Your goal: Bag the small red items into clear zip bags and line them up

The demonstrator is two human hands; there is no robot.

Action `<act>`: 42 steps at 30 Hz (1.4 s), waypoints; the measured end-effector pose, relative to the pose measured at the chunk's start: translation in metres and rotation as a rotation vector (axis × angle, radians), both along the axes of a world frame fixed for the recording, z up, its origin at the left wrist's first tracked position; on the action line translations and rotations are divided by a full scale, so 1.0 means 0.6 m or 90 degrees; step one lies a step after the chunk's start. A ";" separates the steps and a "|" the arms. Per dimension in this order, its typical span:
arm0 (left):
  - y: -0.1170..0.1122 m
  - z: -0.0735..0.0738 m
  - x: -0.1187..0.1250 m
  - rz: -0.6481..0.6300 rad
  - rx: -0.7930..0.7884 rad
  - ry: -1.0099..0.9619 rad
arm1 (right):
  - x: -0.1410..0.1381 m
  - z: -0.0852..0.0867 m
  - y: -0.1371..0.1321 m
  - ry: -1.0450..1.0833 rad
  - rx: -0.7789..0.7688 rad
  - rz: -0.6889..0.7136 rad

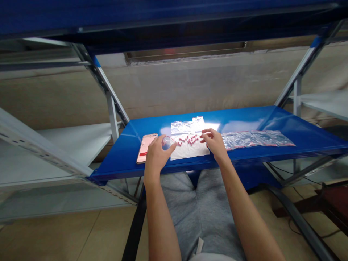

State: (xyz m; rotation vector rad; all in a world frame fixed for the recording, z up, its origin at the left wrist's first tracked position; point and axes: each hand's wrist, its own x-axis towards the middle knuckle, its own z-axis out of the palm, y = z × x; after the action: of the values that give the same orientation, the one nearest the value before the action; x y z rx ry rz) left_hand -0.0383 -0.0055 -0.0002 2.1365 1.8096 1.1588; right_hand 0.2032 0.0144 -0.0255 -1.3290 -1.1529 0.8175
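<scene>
A person sits in front of a blue steel shelf (274,119), and near the middle of it lies a white sheet (187,154). The small pink pieces (189,139) are on the far half of this sheet, in a loose group that is longer from left to right, along the front edge of the shelf. The left hand (156,156) is closed around a small clear plastic bag (169,142) and holds it just beside the left end of the group. The bag seems to point right, toward the pieces, but its mouth is hard to see. The right hand (214,143) is open, with the fingertips (202,137) a little curved at the right end of the group. They touch the pieces or almost touch them; I cannot tell which. This hand is the nearer one. More clear bags (185,127) lie along the far edge, a row of filled bags (258,139) lies toward the right, and a phone (146,148) lies near the left.
</scene>
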 end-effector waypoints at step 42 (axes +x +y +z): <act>-0.008 0.009 0.073 -0.095 -0.001 -0.004 | -0.065 0.015 -0.019 -0.074 0.104 0.235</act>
State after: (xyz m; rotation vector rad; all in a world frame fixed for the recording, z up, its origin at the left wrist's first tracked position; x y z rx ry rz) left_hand 0.0055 -0.0104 0.0053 2.2198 1.6163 1.1269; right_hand 0.1640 0.0027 -0.0168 -1.0537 -1.5532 0.8945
